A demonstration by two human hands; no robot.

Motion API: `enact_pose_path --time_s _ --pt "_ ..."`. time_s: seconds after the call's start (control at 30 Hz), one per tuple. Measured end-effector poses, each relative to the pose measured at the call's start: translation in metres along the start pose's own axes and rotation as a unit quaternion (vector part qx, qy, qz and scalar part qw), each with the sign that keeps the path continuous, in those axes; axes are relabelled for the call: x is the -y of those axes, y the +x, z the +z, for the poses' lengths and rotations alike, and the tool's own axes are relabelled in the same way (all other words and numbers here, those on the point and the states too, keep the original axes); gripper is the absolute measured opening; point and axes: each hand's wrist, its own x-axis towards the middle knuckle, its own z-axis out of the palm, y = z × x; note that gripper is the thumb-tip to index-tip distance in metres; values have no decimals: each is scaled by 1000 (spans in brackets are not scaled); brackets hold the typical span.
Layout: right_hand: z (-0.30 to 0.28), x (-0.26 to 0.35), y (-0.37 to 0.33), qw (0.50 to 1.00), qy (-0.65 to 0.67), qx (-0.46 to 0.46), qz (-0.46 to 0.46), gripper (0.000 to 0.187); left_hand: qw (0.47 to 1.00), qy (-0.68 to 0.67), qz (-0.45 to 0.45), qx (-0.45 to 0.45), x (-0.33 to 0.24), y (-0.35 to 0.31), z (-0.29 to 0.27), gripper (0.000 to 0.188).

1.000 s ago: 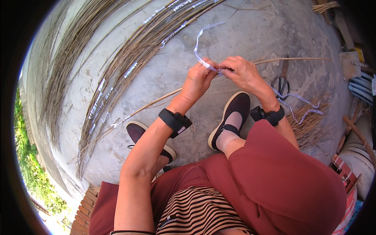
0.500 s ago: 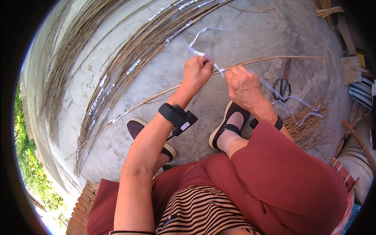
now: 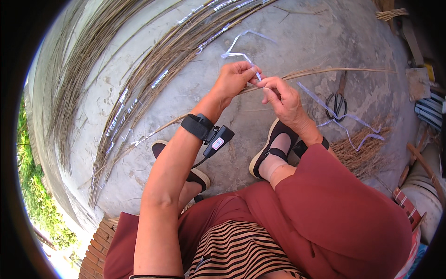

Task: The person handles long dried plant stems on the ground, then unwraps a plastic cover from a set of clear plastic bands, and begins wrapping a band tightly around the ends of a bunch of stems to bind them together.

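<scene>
I'm seeing a white-labelled wrist device (image 3: 217, 144). The left hand (image 3: 233, 81) is pinching pale lilac ribbon (image 3: 248, 57) by brown twigs (image 3: 304, 73); I can't tell whether the right hand (image 3: 284, 98) is gripping.

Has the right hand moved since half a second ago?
Yes: judged against the black-handled scissors, the right hand has moved left, toward the left hand.

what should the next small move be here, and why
Probably pull the pale lilac strip snug against the long, thin stems: the left hand pinches it beside them, the right hand is close by, and a slack end trails beyond the left hand. Whether the strip already circles the stems is hidden.
</scene>
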Motion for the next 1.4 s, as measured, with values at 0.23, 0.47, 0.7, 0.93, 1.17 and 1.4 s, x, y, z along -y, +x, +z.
enact_pose_path --time_s 0.23,0.47,0.7,0.93,1.17,1.4 --pt "7 4 7 928 313 98 177 4 993 -43 -92 60 -10 14 -8 13" --pt "10 -2 3 961 221 47 160 3 997 -8 -80 6 -13 19 3 10" --pt "22 -19 -9 955 236 42 172 5 996 45 -70 -22 2 19 0 12" --pt "18 -12 5 969 145 52 195 5 987 154 22 51 14 17 -11 16" --pt "11 -23 12 996 15 88 27 9 969 219 -30 110 14 18 -4 17" --pt "18 -33 5 982 20 108 155 10 983 157 -31 88 20 12 -4 14"
